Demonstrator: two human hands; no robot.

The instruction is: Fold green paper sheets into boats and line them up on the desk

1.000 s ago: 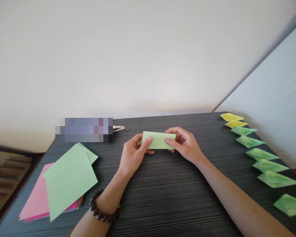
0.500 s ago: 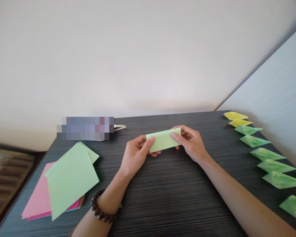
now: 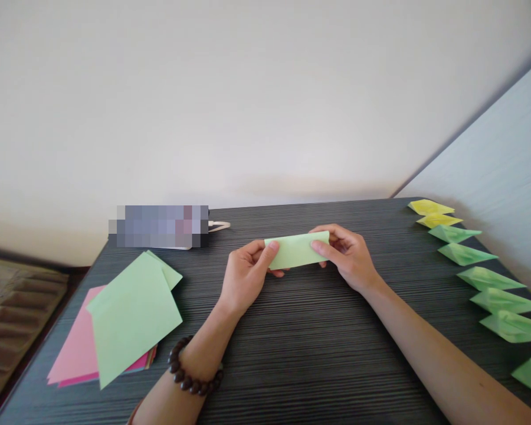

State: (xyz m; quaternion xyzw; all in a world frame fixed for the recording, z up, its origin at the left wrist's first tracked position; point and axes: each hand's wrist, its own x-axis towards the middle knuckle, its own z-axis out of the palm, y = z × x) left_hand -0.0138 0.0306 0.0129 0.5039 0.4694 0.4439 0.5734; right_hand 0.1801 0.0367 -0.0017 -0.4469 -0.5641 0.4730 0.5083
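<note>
Between my two hands a light green piece of folded paper [image 3: 294,251] is held up over the dark table, its long side running left to right. My left hand [image 3: 248,274] pinches its left end, thumb on the front face and fingers behind. At the right end my right hand [image 3: 347,254] grips it the same way, thumb pressed on the front. Both hands are closed on the paper. The fingers behind it are partly hidden.
Loose green sheets [image 3: 137,319] lie over pink paper [image 3: 77,342] at the left. Along the right edge of the dark table [image 3: 301,354] runs a row of several folded green paper pieces [image 3: 466,254] and yellow ones [image 3: 431,207]. A blurred-out object [image 3: 159,227] with a white cable stands at the back left.
The whole view has shifted slightly, so the things on the table appear a little further right. Both hands keep their hold on the folded paper, which looks slightly more level.
</note>
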